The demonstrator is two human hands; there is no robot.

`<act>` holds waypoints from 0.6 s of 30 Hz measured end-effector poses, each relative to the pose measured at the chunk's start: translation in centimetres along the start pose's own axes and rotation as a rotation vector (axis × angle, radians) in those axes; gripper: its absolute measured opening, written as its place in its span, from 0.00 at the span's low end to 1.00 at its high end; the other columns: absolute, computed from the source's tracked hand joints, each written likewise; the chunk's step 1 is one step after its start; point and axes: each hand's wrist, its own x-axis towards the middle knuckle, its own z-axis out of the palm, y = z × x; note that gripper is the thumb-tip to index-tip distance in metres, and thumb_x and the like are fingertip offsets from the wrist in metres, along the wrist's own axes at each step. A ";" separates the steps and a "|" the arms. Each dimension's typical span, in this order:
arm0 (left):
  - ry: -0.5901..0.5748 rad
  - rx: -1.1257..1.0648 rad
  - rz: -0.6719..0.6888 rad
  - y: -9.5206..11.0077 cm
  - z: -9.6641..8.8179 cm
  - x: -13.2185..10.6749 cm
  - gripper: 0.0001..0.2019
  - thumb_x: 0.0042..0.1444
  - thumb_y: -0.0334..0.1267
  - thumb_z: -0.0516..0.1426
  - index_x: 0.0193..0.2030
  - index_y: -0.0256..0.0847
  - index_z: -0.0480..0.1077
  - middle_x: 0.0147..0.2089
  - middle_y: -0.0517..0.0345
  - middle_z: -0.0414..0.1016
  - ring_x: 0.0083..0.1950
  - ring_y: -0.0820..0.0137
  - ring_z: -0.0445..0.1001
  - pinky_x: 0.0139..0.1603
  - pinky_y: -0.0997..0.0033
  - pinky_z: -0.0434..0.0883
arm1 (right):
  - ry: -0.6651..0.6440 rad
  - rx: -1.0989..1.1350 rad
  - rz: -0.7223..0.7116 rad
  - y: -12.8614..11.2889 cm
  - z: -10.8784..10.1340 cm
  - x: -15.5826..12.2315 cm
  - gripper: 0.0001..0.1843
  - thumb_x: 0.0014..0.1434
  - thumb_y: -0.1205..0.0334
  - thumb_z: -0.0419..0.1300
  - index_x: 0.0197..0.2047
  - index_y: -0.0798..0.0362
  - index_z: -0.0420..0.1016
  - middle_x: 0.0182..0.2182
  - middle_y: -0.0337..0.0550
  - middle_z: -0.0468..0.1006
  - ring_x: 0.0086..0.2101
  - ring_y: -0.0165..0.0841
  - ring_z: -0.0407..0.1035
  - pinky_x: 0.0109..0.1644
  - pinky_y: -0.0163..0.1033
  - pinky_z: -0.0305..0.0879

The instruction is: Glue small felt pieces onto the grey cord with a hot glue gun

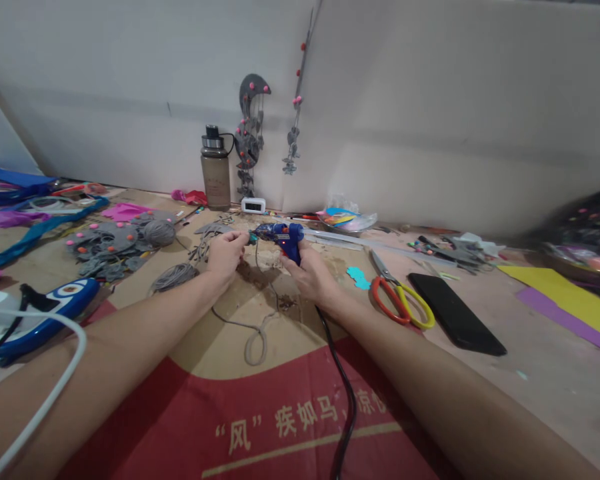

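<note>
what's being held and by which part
The right hand holds the blue glue gun by its handle; the left hand seems to pinch something too small to tell.

Hands [311, 270] hold a glue gun [291, 244] and, apparently, cord [255, 363].

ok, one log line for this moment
right hand: holds blue glue gun; left hand: near its nozzle; gray yarn: lies looped; scissors: beside phone
</note>
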 end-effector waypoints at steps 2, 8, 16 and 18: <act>0.012 -0.004 -0.010 0.1 0.0 0.0 0.10 0.41 0.42 0.60 0.26 0.37 0.67 0.14 0.68 0.58 0.14 0.80 0.52 0.15 0.79 0.48 | -0.003 -0.002 0.001 -0.1 -0.1 0.0 0.16 0.57 0.60 0.50 0.49 0.55 0.64 0.43 0.51 0.73 0.41 0.39 0.67 0.49 0.47 0.62; -0.003 0.013 0.005 -0.2 -0.1 0.1 0.11 0.42 0.43 0.60 0.26 0.37 0.67 0.14 0.68 0.58 0.14 0.81 0.52 0.15 0.80 0.49 | 0.001 -0.007 0.035 -0.4 -0.2 -0.1 0.17 0.57 0.60 0.51 0.49 0.57 0.64 0.41 0.51 0.73 0.39 0.39 0.67 0.48 0.46 0.62; 0.005 -0.007 -0.007 0.0 0.0 0.0 0.10 0.41 0.42 0.60 0.26 0.37 0.67 0.13 0.68 0.58 0.14 0.80 0.52 0.15 0.80 0.48 | 0.014 0.029 0.001 -0.1 0.0 0.0 0.18 0.57 0.60 0.51 0.50 0.56 0.64 0.43 0.51 0.73 0.42 0.39 0.67 0.50 0.46 0.62; 0.001 0.004 -0.004 0.0 0.0 0.0 0.10 0.42 0.42 0.60 0.25 0.37 0.67 0.13 0.68 0.58 0.14 0.80 0.52 0.15 0.79 0.48 | 0.017 0.018 0.012 0.0 0.0 0.0 0.19 0.57 0.60 0.51 0.51 0.56 0.64 0.43 0.51 0.73 0.41 0.39 0.67 0.49 0.46 0.62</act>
